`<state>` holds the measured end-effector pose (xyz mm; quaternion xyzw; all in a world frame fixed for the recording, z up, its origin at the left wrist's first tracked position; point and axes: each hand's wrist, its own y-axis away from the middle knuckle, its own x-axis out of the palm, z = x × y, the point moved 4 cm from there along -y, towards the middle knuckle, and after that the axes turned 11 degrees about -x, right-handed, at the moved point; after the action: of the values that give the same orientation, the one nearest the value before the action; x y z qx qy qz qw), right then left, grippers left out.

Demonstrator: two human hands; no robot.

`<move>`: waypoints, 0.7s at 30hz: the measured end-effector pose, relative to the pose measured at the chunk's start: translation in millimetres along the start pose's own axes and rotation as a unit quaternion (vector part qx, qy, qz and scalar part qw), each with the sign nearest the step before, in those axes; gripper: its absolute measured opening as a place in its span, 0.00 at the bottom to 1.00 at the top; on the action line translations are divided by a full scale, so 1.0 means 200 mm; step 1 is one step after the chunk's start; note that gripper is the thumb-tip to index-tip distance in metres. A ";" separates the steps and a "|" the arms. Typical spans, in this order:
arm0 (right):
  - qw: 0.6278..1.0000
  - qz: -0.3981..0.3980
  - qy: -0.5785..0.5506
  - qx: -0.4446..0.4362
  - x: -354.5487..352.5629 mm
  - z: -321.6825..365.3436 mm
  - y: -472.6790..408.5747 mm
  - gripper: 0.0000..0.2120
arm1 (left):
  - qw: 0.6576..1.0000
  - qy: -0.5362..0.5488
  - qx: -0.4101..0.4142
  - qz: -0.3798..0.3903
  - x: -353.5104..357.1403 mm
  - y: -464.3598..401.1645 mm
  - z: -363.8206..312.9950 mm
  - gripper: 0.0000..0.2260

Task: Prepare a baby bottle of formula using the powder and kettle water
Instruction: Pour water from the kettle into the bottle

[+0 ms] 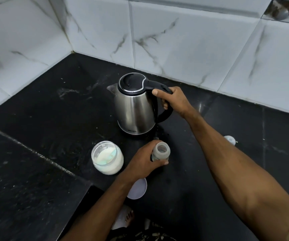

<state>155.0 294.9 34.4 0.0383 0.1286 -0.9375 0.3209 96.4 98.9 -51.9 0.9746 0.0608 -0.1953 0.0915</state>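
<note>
Right hand (174, 100) wrapped round black handle of steel kettle (135, 105), upright at frame centre on dark desk (53, 110). Left hand (144, 160) gripping open baby bottle (161, 151) just below. Open powder jar (107, 157) at lower left, beside bottle.

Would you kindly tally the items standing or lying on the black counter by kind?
Stainless steel electric kettle: 1
Clear glass jar of white powder: 1
Open-topped baby bottle: 1
White round lid: 1
Pale bottle teat piece: 1
Total: 5
</note>
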 end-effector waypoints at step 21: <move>0.990 -0.110 -0.054 -0.069 -0.14 0.22 0.09 0.25 | 1.000 -0.007 -0.018 -0.011 0.01 0.02 0.00 0.23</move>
<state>187.5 286.4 77.3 -0.0490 0.1787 -0.9568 0.2239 98.7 95.8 -52.4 0.9708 0.0745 -0.2016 0.1069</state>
